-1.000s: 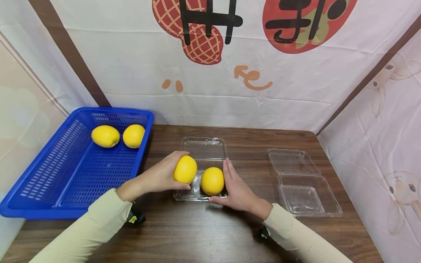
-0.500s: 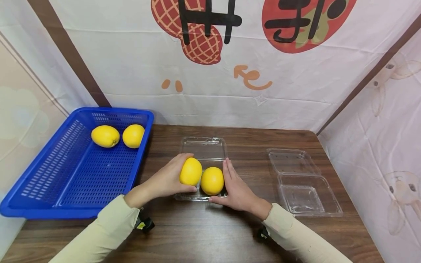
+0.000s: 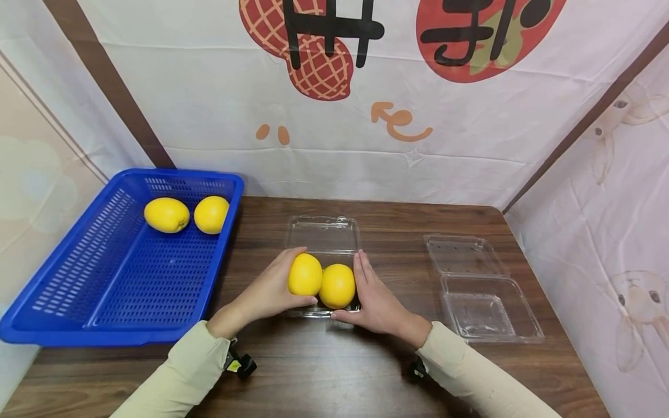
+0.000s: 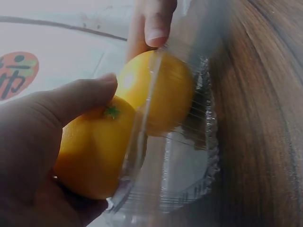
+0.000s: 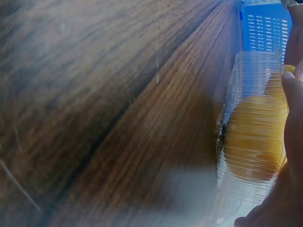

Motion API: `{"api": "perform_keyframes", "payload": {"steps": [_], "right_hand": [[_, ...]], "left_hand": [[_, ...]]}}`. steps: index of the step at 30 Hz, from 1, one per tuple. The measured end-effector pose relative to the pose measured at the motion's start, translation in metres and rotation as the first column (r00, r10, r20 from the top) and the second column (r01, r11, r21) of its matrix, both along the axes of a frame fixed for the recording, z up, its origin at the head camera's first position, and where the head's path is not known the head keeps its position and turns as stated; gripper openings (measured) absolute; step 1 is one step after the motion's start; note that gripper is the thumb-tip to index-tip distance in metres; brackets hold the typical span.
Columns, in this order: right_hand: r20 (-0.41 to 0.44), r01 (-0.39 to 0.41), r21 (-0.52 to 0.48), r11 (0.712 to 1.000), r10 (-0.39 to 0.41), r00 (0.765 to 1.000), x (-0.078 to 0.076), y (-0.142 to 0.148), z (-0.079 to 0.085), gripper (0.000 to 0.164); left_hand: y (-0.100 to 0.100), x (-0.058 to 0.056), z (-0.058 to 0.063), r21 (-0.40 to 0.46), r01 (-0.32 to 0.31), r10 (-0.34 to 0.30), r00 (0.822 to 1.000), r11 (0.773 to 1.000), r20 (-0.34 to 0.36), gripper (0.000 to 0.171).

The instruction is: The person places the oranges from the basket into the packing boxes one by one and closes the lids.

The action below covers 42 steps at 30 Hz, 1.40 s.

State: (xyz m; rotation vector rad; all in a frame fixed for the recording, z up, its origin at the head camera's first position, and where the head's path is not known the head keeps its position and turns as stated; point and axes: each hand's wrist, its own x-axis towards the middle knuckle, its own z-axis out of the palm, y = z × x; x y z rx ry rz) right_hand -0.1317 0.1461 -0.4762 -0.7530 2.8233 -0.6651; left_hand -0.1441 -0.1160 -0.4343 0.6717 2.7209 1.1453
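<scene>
While in left hand [image 3: 272,285], fruit [image 3: 305,275] (green end [image 4: 112,112] foremost) lengthwise toward neighbour [image 3: 337,286]

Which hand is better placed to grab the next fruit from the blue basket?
Probably the left hand: it's nearer the blue basket, though its grip must first release the held yellow fruit.

From afar, I see a brown wood-grain table [image 3: 334,377] before a creased white sheet [image 3: 209,98] with red prints [image 3: 334,75]; a rabbit-patterned sheet [image 3: 575,232] hangs along the right.
</scene>
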Motion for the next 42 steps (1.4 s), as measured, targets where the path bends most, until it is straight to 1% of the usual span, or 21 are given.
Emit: {"api": "perform_keyframes", "payload": {"steps": [4, 7, 12, 15, 17, 22, 28, 34, 39, 42], "right_hand": [[0.000, -0.002, -0.001, 1.000, 0.002, 1.000, 0.000, 0.000, 0.000, 0.125], [0.003, -0.003, -0.006, 1.000, 0.003, 1.000, 0.000, 0.000, 0.000, 0.125], [-0.008, -0.007, -0.022, 1.000, 0.007, 1.000, -0.001, -0.001, -0.002, 0.125], [-0.016, -0.006, -0.043, 0.999, 0.005, 1.000, 0.001, 0.000, -0.003, 0.125], [-0.018, -0.002, -0.059, 0.998, 0.001, 1.000, 0.001, 0.000, -0.003, 0.125], [-0.016, 0.009, -0.077, 0.997, -0.011, 1.000, 0.002, 0.000, -0.004, 0.126], [-0.013, 0.011, -0.072, 0.997, -0.012, 1.000, 0.001, 0.000, -0.004, 0.126], [-0.008, 0.020, -0.074, 0.997, -0.020, 1.000, 0.001, 0.000, -0.005, 0.126], [-0.014, 0.018, -0.078, 0.997, -0.019, 1.000, 0.001, 0.000, -0.005, 0.126], [-0.017, 0.015, -0.079, 0.997, -0.017, 1.000, 0.001, 0.000, -0.005, 0.126]], "left_hand": [[0.001, -0.001, -0.005, -0.012, -0.013, 0.012, 1.000, 1.000, -0.024, 0.099], [0.003, 0.000, -0.008, -0.024, -0.021, 0.019, 0.998, 0.999, -0.064, 0.098], [0.004, 0.001, -0.012, -0.086, -0.047, 0.036, 0.991, 0.995, -0.126, 0.099], [0.004, 0.002, -0.015, -0.121, -0.056, 0.041, 0.991, 0.991, -0.126, 0.099], [0.002, 0.002, -0.017, -0.126, -0.051, 0.037, 0.993, 0.991, -0.112, 0.099], [-0.001, 0.001, -0.022, -0.105, -0.018, 0.007, 0.995, 0.994, -0.097, 0.100], [-0.004, 0.001, -0.026, -0.070, -0.002, -0.003, 0.997, 0.998, -0.074, 0.101], [-0.004, 0.001, -0.028, -0.033, 0.024, -0.026, 0.997, 0.999, -0.079, 0.100], [-0.004, 0.001, -0.029, -0.001, 0.016, -0.016, 0.996, 1.000, -0.091, 0.091], [-0.004, 0.000, -0.029, 0.030, 0.002, 0.000, 0.996, 1.000, -0.090, 0.081]]}}
